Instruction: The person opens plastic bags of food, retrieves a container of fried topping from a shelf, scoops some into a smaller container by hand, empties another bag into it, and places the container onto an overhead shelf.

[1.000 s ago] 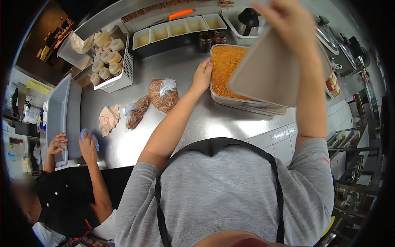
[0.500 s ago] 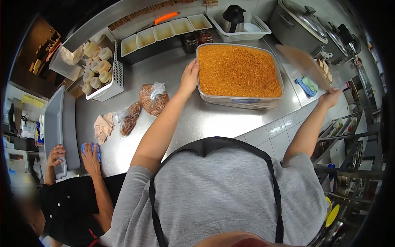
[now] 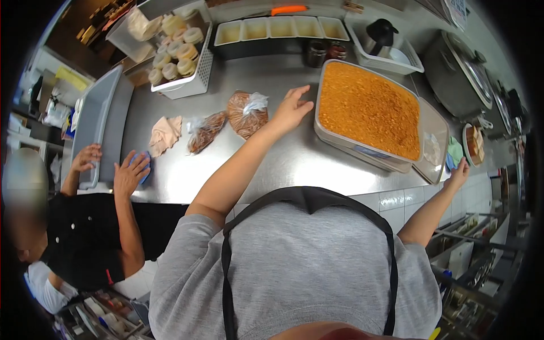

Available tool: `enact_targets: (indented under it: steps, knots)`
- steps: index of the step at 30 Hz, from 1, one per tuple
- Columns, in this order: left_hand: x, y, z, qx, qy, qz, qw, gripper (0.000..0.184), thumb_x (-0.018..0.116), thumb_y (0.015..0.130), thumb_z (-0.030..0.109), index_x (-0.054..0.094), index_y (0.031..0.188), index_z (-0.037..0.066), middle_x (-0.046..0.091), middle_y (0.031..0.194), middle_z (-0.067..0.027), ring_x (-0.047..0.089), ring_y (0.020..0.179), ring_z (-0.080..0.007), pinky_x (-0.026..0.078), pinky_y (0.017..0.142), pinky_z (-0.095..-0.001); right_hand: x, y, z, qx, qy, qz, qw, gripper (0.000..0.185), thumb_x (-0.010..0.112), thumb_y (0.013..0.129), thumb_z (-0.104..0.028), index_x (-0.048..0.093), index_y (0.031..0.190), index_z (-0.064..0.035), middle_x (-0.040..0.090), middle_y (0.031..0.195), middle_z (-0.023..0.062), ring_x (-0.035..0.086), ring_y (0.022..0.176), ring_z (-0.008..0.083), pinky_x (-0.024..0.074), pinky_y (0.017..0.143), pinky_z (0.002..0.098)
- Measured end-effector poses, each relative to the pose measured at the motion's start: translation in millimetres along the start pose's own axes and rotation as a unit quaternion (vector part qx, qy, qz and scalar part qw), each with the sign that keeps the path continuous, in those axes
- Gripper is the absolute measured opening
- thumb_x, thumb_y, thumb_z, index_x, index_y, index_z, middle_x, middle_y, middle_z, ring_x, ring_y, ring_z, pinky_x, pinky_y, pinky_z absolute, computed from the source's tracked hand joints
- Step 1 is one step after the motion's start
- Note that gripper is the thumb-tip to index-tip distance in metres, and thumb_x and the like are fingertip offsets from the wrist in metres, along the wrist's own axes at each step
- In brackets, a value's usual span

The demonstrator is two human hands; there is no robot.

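Note:
A large plastic container (image 3: pixel 318 122) filled with orange-brown crumbly food (image 3: pixel 368 110) stands on the counter on top of another tub or lid. My left hand (image 3: pixel 293 109) is open, fingers apart, just left of the container and not touching it. To the container's right lies a translucent lid (image 3: pixel 437 127), with something whitish on or under it. My right hand (image 3: pixel 458 174) is beyond the lid's right edge, next to a green and blue cloth (image 3: pixel 455 152). Its fingers are pressed together, and what they hold, if anything, cannot be made out.
Bagged brown food (image 3: pixel 247 113) and a pinkish cloth (image 3: pixel 165 136) lie left. Squeeze bottles fill a white basket (image 3: pixel 195 85). Cream-coloured tubs (image 3: pixel 266 28) and jars (image 3: pixel 317 54) line the back. A co-worker's hands (image 3: pixel 131 173) are by a grey tub (image 3: pixel 105 124).
My view has turned, shifting the scene rightward. My left hand has come off the container's side. The blurred brownish flat thing in my right hand no longer shows raised; that hand is lower.

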State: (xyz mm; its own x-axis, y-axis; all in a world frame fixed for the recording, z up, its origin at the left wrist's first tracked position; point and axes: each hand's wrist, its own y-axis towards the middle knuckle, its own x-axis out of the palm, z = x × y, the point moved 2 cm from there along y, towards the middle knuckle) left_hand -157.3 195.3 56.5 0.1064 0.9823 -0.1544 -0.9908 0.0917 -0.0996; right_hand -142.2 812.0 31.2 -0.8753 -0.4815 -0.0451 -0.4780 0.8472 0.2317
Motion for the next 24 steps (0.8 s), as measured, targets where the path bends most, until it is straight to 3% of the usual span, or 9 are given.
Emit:
enact_targets:
  steps: [2,4,8,10,13,17,18,20,24]
  knots:
    - [-23,-12,-8,0.180,0.086,0.023,0.980,0.045,0.054,0.088,0.018,0.042,0.130,0.008,0.040,0.128,-0.0103,0.052,0.109,-0.0227,0.046,0.086,-0.0346,30,-39,-47,-0.035,0.050,-0.025,0.998,0.030,0.065,0.082,-0.029,0.055,0.096,-0.0044,0.058,0.097,0.0046,0.054,0.088,0.0131,0.0409,0.081,0.0295]
    - [-48,-28,-6,0.168,0.093,0.060,0.979,0.040,0.056,0.086,0.014,0.047,0.123,0.006,0.042,0.127,-0.0115,0.054,0.103,-0.0226,0.046,0.086,-0.0332,61,-87,-98,-0.070,0.101,-0.046,0.991,0.027,0.063,0.084,-0.027,0.055,0.097,-0.0047,0.058,0.097,0.0049,0.055,0.088,0.0136,0.0417,0.082,0.0293]
    - [-109,-49,-50,0.172,0.167,0.231,0.943,0.032,0.058,0.084,0.012,0.053,0.115,0.003,0.047,0.121,-0.0116,0.054,0.101,-0.0227,0.046,0.084,-0.0315,126,-189,-172,-0.165,0.161,-0.228,0.946,0.010,0.056,0.088,-0.012,0.055,0.093,-0.0033,0.059,0.098,0.0082,0.056,0.092,0.0175,0.0444,0.083,0.0279]
    - [-127,-62,-59,0.168,0.224,0.280,0.918,0.031,0.058,0.083,0.012,0.054,0.112,0.003,0.048,0.119,-0.0120,0.055,0.101,-0.0238,0.048,0.080,-0.0309,151,-256,-193,-0.208,0.180,-0.339,0.900,0.007,0.056,0.087,-0.007,0.055,0.091,-0.0023,0.059,0.097,0.0098,0.056,0.090,0.0174,0.0453,0.079,0.0269]
    - [-141,-81,-61,0.115,0.261,0.386,0.877,0.031,0.061,0.082,0.019,0.056,0.108,0.002,0.053,0.106,-0.0137,0.054,0.095,-0.0255,0.045,0.080,-0.0358,165,-353,-211,-0.315,0.128,-0.583,0.738,0.007,0.064,0.078,-0.005,0.058,0.082,-0.0031,0.060,0.085,0.0082,0.057,0.082,0.0199,0.0446,0.074,0.0293]
    - [-129,-72,-60,0.086,0.237,0.349,0.903,0.034,0.063,0.081,0.025,0.058,0.106,0.003,0.055,0.102,-0.0141,0.054,0.095,-0.0265,0.045,0.077,-0.0369,172,-440,-184,-0.233,0.139,-0.800,0.535,0.011,0.064,0.079,-0.010,0.057,0.082,-0.0022,0.056,0.078,0.0078,0.057,0.073,0.0203,0.0455,0.067,0.0303]
    - [-118,-66,-56,0.108,0.311,0.318,0.889,0.035,0.064,0.079,0.026,0.058,0.105,0.004,0.056,0.100,-0.0144,0.054,0.094,-0.0279,0.045,0.076,-0.0374,172,-449,-185,-0.233,0.140,-0.802,0.532,0.011,0.064,0.079,-0.010,0.057,0.082,-0.0022,0.056,0.078,0.0078,0.057,0.073,0.0203,0.0455,0.067,0.0303]
    - [-105,-55,-59,0.127,0.383,0.283,0.870,0.036,0.065,0.078,0.027,0.059,0.104,0.004,0.057,0.098,-0.0146,0.055,0.094,-0.0293,0.045,0.075,-0.0378,169,-462,-184,-0.186,0.096,-0.867,0.451,0.012,0.062,0.081,-0.013,0.056,0.082,-0.0030,0.056,0.078,0.0075,0.056,0.073,0.0203,0.0454,0.067,0.0303]
    - [-109,-32,-79,0.109,0.359,0.261,0.889,0.025,0.065,0.075,0.016,0.061,0.097,0.004,0.056,0.095,-0.0144,0.056,0.087,-0.0301,0.044,0.075,-0.0367,175,-454,-183,-0.197,0.094,-0.852,0.477,0.013,0.061,0.082,-0.014,0.054,0.081,-0.0029,0.055,0.078,0.0078,0.056,0.072,0.0187,0.0450,0.067,0.0298]
